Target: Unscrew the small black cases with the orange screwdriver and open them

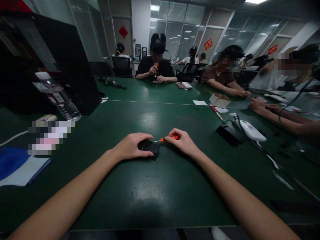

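Observation:
Near the middle of the green table, my left hand [132, 146] grips a small black box-like device [150, 147], thumb on its near side and fingers on its far side. What the device is, I cannot make out. My right hand [182, 141] pinches a screwdriver [172, 137] with an orange and black handle. Its thin metal shaft points left, and the tip is at or just over the device's far right corner; whether they touch, I cannot tell. Small dark bits show at the device's right edge.
The green table [150, 186] extends to several co-workers. At left stand a plastic bottle [60, 96], a large black case [67, 56] and a blue item [15, 163] with papers. Rightward lie a black box [229, 135], a white power strip [250, 130] with cables, and an open cardboard box [219, 100].

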Tool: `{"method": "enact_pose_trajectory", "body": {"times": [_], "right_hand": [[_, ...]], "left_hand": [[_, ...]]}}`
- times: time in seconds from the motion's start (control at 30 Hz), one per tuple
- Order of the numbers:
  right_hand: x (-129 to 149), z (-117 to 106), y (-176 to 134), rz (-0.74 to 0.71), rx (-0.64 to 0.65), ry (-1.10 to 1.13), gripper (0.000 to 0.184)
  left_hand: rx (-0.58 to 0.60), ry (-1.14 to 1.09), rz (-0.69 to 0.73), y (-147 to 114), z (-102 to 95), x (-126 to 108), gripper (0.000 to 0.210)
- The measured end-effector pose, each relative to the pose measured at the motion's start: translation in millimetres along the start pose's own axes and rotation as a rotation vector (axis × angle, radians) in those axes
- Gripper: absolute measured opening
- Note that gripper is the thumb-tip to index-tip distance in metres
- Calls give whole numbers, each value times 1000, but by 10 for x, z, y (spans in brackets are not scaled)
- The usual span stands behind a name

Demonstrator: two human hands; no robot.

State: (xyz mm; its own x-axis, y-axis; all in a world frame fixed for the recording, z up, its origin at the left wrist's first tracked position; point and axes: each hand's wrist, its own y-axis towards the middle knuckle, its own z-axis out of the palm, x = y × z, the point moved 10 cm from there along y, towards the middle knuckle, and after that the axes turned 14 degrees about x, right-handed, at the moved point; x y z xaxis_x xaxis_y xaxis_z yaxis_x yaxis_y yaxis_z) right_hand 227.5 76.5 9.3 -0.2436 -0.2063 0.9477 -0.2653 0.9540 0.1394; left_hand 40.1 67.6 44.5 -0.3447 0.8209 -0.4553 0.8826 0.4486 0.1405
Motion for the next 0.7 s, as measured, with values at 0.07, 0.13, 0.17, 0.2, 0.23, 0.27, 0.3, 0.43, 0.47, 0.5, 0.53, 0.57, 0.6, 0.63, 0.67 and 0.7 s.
{"method": "enact_pose_trajectory", "body": {"times": [0.07,0.13,0.17,0.2,0.23,0.27,0.3,0.43,0.47,0.5,0.53,0.57,0.6,0.63,0.67,0.7], "right_hand": [[137,46,-11,-74,129,-306,27],[237,140,-39,-152,227,-478,26],[269,173,-52,-178,251,-513,26],[296,186,-60,-196,255,-535,26],[318,180,-65,-207,243,-550,26],[336,163,-68,-215,226,-560,25],[349,140,-70,-223,212,-565,25],[343,48,-72,-226,204,-541,25],[329,29,-70,-216,204,-532,26],[315,18,-69,-206,206,-525,26],[304,15,-69,-199,208,-522,27],[301,15,-70,-200,206,-521,27],[305,16,-72,-207,202,-521,27],[313,17,-75,-219,194,-523,27],[319,16,-78,-229,184,-525,26],[321,13,-79,-236,175,-524,26]], "left_hand": [[23,23,-33,-28,-43,124,50],[20,20,-52,-41,-69,214,47],[13,14,-58,-42,-74,243,46],[4,4,-62,-41,-73,262,46],[-8,-6,-64,-40,-73,271,46],[-20,-15,-66,-38,-73,273,45],[-34,-23,-68,-38,-75,273,45],[-94,-42,-85,-53,-115,281,46],[-109,-46,-87,-61,-128,285,46],[-122,-50,-88,-70,-139,288,46],[-131,-51,-86,-78,-146,289,45],[-138,-51,-85,-84,-147,290,45],[-143,-50,-83,-89,-147,291,44],[-150,-48,-82,-93,-146,292,45],[-156,-45,-84,-97,-144,296,45],[-161,-41,-87,-98,-140,300,46]]}}
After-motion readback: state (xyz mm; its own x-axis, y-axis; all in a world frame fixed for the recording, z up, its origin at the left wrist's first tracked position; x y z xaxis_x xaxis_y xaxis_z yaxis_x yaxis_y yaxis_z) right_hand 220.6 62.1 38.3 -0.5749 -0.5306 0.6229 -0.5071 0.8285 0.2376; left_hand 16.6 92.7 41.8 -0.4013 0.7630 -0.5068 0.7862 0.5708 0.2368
